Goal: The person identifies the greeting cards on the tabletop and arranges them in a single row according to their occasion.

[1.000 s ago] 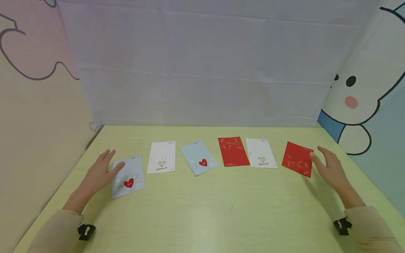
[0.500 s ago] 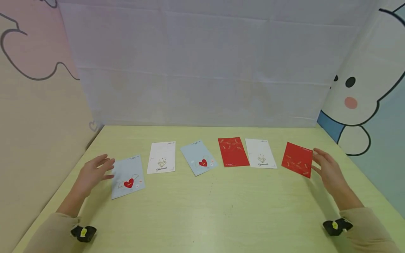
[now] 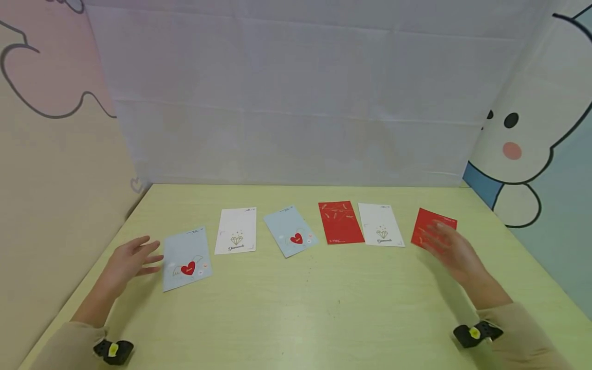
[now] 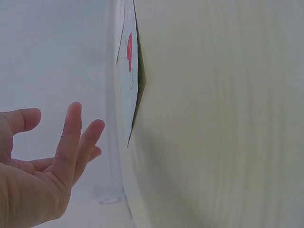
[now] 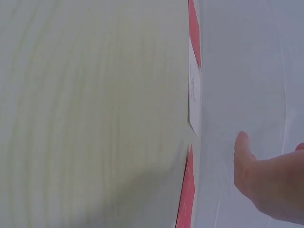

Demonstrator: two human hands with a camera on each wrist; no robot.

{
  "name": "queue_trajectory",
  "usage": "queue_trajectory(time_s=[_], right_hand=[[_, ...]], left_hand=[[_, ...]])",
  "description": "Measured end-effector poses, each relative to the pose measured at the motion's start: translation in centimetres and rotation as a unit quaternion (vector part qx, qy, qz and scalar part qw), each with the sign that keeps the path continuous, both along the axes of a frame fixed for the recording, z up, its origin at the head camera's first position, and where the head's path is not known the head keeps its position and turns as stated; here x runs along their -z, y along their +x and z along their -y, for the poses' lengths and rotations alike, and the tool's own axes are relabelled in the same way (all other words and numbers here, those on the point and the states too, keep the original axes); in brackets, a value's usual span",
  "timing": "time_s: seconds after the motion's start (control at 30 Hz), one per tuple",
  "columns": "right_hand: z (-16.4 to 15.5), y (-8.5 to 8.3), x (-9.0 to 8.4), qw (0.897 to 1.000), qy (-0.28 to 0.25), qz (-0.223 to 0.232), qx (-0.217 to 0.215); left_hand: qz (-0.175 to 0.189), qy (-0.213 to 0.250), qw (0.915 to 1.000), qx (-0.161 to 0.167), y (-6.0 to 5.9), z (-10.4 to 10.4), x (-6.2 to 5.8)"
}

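Observation:
Six cards lie in a row on the yellow-green table (image 3: 300,303). My left hand (image 3: 129,259) hovers open just left of a pale blue card with a red heart (image 3: 187,258); its spread fingers (image 4: 71,142) show in the left wrist view beside that card's edge (image 4: 130,71). My right hand (image 3: 450,249) is open and blurred over the lower part of the far-right red card (image 3: 432,223), which also shows in the right wrist view (image 5: 186,199) below my thumb (image 5: 242,161). Neither hand holds anything.
Between the two end cards lie a white diamond card (image 3: 237,230), a second pale blue heart card (image 3: 290,229), a red card (image 3: 339,222) and another white diamond card (image 3: 380,224). Cloth walls with cartoon prints close off the back and both sides.
My right hand moved left from beside the far-right red card to over it. My left hand slid back off the blue heart card to its left side.

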State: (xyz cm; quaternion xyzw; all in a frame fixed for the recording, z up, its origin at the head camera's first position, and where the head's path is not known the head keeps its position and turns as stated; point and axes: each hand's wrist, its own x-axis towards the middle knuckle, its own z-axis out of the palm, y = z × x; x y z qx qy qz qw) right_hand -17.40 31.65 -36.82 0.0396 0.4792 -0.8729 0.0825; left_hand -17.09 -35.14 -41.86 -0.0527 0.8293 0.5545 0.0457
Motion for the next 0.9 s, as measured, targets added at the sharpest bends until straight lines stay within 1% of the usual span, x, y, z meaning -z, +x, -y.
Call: queue_trajectory(time_s=[0.07,0.1,0.2,0.3,0.33,0.37,0.47,0.5,0.53,0.6,0.67,0.73,0.77,0.83,0.9], right_hand=[[0.7,0.0,0.1,1.0,-0.021,-0.003,-0.013],[1.1,0.0,0.1,1.0,-0.025,-0.002,-0.019],[2.5,-0.1,0.0,0.999,-0.005,0.002,-0.032],[3.9,-0.1,-0.2,0.999,0.022,0.02,-0.04],[4.4,-0.1,-0.2,0.998,0.031,0.026,-0.042],[4.9,-0.1,-0.3,0.998,0.039,0.032,-0.045],[6.2,0.0,-0.3,0.995,0.066,0.04,-0.056],[6.7,0.0,-0.3,0.994,0.077,0.039,-0.062],[7.1,-0.1,-0.2,0.993,0.091,0.035,-0.069],[7.9,-0.1,-0.1,0.99,0.113,0.026,-0.081],[8.7,-0.2,0.1,0.987,0.131,0.016,-0.094],[9.5,-0.2,0.2,0.984,0.142,0.007,-0.103],[9.8,-0.2,0.3,0.984,0.143,0.007,-0.105],[10.5,-0.2,0.4,0.984,0.143,0.005,-0.11],[11.2,-0.2,0.5,0.983,0.143,0.008,-0.113]], left_hand=[[0.002,0.006,1.0,0.002,0.0,0.3,0.4],[0.001,0.003,1.0,0.006,-0.1,0.6,0.8],[0.002,0.015,0.9999,0.0,0.1,0.7,1.2],[0.009,0.008,0.9998,0.014,0.6,0.2,0.4],[0.014,0.012,0.9997,0.015,1.0,-0.3,-0.2],[0.017,0.009,0.9996,0.019,1.2,-0.5,-0.6],[0.027,0.003,0.9995,0.018,1.8,-1.1,-1.4],[0.031,0.002,0.9994,0.018,2.0,-1.3,-1.7],[0.037,0.002,0.9993,0.01,2.1,-1.5,-1.9],[0.043,-0.001,0.999,0.009,2.4,-1.9,-2.4],[0.046,-0.005,0.9988,0.016,2.8,-2.3,-3.0],[0.047,-0.005,0.9987,0.017,3.1,-2.6,-3.3],[0.046,-0.008,0.9986,0.027,3.1,-2.7,-3.4],[0.049,-0.006,0.9986,0.021,3.2,-2.7,-3.4],[0.052,-0.005,0.9983,0.023,3.2,-2.8,-3.3]])
